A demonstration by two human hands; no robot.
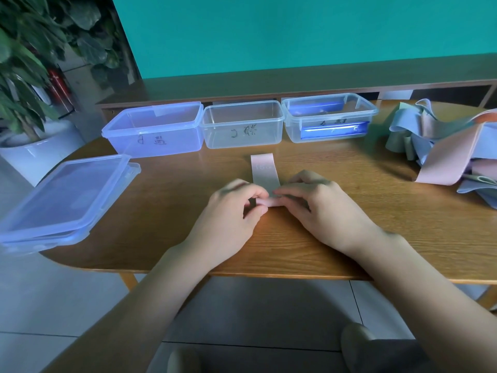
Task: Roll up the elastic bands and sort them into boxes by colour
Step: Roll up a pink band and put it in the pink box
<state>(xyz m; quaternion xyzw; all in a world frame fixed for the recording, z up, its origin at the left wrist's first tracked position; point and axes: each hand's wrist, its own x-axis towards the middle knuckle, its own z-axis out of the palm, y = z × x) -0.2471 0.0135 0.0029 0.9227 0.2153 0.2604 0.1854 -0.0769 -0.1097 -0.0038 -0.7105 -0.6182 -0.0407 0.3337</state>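
Pink band [263,169]: flat on the wooden table [349,211], its near end rolled (print on it unreadable).
Left hand [231,208]: pinches the roll's left end.
Right hand [320,203]: fingers curled onto the roll's right end.
Boxes [243,125]: three in a row beyond the band.
Band pile [443,146]: far right.

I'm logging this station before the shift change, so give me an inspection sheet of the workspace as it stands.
Surface: wooden table, rounded near-left corner.
Job's things: pink elastic band lying flat, near end partly rolled; three open plastic boxes in a row; pile of elastic bands at right.
Clutter: stacked box lids at left edge.
Grippers: left hand and right hand pinch the roll.
Cables: nothing seen.
Surroundings: potted plant, teal wall.
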